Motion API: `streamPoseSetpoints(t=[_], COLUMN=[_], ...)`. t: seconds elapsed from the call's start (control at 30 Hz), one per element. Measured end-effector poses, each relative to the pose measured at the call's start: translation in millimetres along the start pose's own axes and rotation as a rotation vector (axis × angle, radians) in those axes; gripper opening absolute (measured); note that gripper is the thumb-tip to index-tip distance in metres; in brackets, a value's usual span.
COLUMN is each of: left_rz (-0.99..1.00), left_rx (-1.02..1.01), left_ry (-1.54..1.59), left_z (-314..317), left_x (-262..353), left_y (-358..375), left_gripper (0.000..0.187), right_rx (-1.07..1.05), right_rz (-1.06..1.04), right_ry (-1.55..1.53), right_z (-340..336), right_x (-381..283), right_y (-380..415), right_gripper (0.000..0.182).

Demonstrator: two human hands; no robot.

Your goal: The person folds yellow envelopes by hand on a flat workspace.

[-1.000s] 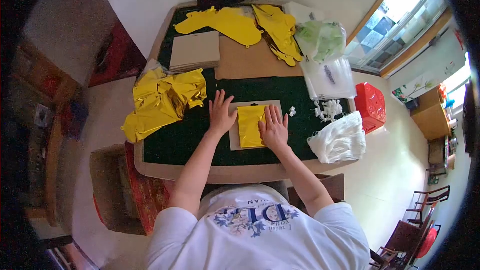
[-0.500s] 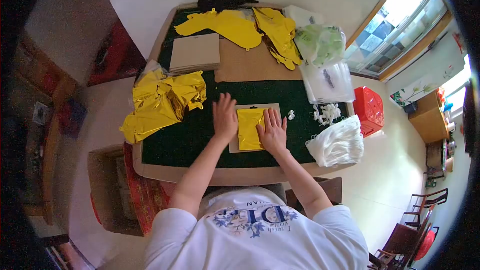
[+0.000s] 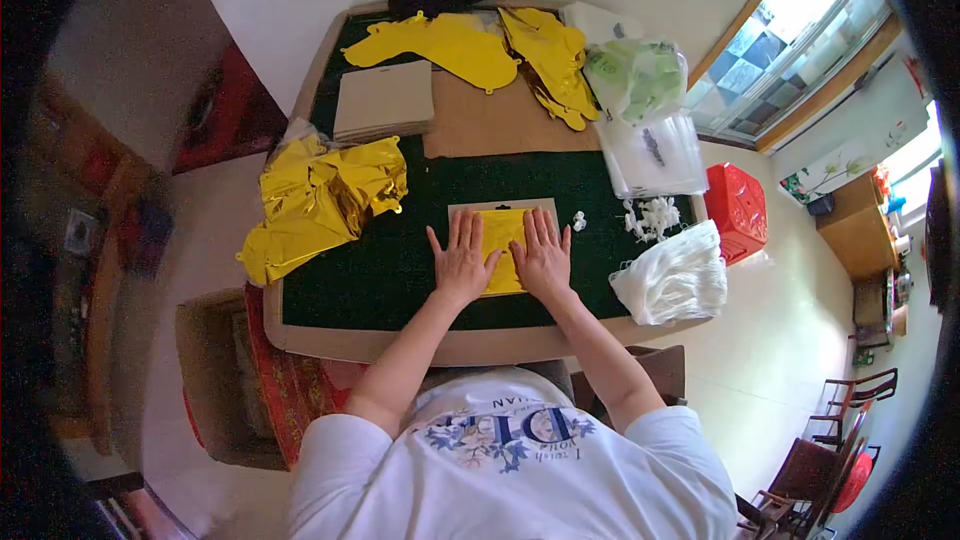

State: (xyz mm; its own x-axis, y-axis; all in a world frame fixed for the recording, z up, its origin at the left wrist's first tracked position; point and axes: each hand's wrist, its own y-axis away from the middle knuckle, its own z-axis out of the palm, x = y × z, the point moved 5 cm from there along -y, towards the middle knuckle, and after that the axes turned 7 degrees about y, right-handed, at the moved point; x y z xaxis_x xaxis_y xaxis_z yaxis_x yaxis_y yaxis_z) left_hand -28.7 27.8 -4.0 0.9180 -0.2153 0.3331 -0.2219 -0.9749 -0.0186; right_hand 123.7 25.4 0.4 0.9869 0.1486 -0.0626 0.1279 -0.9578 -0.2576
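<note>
A folded gold foil balloon (image 3: 503, 232) lies on a grey-brown card (image 3: 541, 205) with a small hanging slot at its top edge. My left hand (image 3: 462, 265) lies flat over the left side of the foil and card, fingers apart. Over the right side rests my right hand (image 3: 545, 260), also flat with fingers stretched forward. The two thumbs nearly meet at the middle of the foil. Just right of the card is a small white coil (image 3: 579, 221) on the dark green mat (image 3: 340, 285).
Crumpled gold foil balloons (image 3: 325, 195) lie at left, flat yellow ones (image 3: 440, 45) at the back. A card stack (image 3: 383, 100) sits back left. At right are clear plastic bags (image 3: 655, 155), white coils (image 3: 655, 218) and a white string bundle (image 3: 675, 275). A red stool (image 3: 736, 212) stands beyond.
My left hand has moved right and come down flat onto the foil and card. My right hand stays on the right side. The whole view has shifted slightly.
</note>
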Motion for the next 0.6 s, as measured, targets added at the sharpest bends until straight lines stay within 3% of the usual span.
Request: streamPoseSetpoints(t=[0.4,0.6], left_rz=[0.024,0.034], left_rx=[0.042,0.073], left_ry=[0.000,0.001], left_z=[-6,-2], left_x=[-9,-13], left_y=[1,-1], left_gripper=[0.081,0.069], right_rx=[-0.145,-0.151], right_rz=[-0.021,-0.041], right_ry=[0.007,0.040], right_z=[-1,-1], right_x=[8,14], right_y=[-2,-1], right_gripper=[0.065,0.063])
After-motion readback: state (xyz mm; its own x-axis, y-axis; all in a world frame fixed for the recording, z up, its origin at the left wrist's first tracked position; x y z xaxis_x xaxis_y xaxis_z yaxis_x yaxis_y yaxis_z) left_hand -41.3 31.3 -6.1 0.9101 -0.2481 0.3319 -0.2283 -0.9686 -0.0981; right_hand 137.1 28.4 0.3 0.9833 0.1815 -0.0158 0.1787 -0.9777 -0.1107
